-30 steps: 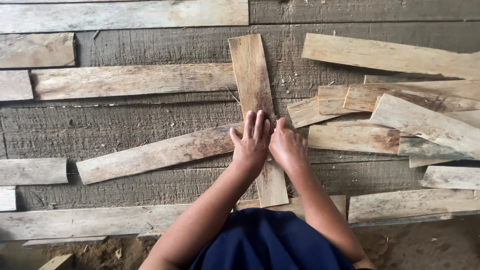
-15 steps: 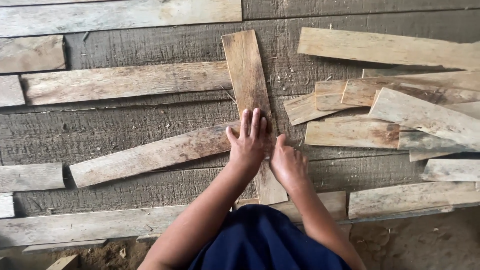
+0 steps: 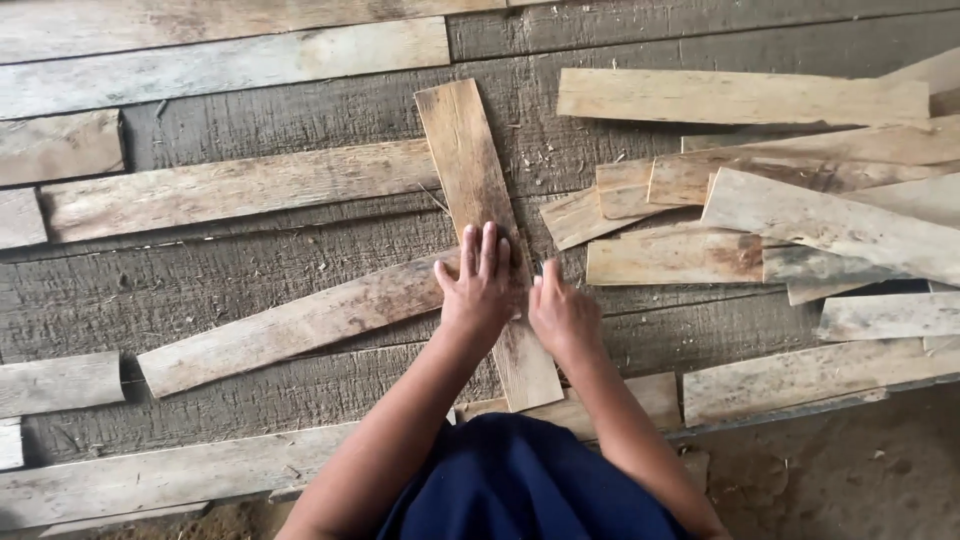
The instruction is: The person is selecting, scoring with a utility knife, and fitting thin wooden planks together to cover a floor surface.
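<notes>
The upright plank [image 3: 470, 160] is pressed flat under the left hand [image 3: 482, 285], fingers spread, nothing clasped; the right hand [image 3: 562, 315] lies beside it, while loose planks [image 3: 760, 215] remain piled rightward.

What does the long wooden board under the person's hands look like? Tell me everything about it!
The board is a long, flat, narrow plank of rough, pale brown wood with visible grain and worn, darker edges. It lies flat on the grey plank floor, running away from the person and leaning a little to the left. The left hand presses flat on its middle, and the right hand is at its right edge. Its left side meets a slanted board, and its near end lies over another board.
</notes>
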